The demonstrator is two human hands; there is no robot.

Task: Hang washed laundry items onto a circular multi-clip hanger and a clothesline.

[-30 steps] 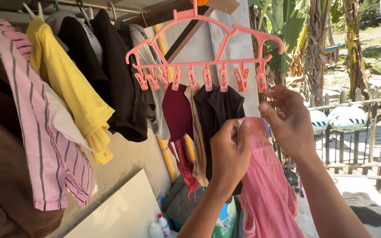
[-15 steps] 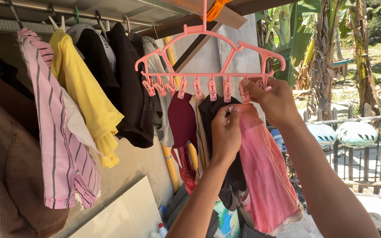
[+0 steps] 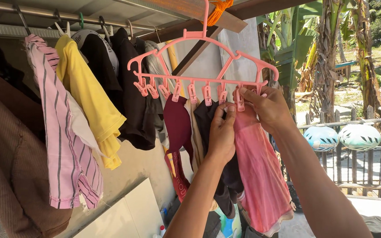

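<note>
A: What are the hands doing?

B: Left hand (image 3: 222,134) pinches the top edge of the pink garment (image 3: 259,176); right hand (image 3: 267,108) grips a clip on the pink clip hanger (image 3: 203,66), at twelve o'clock above the cloth.

A: What crowds it?

B: At nine o'clock, touching it, a black garment (image 3: 206,117) and a maroon one (image 3: 178,128). Further left hang a yellow shirt (image 3: 91,101) and a pink striped shirt (image 3: 60,145). At three o'clock, a wooden fence (image 3: 375,145).
</note>
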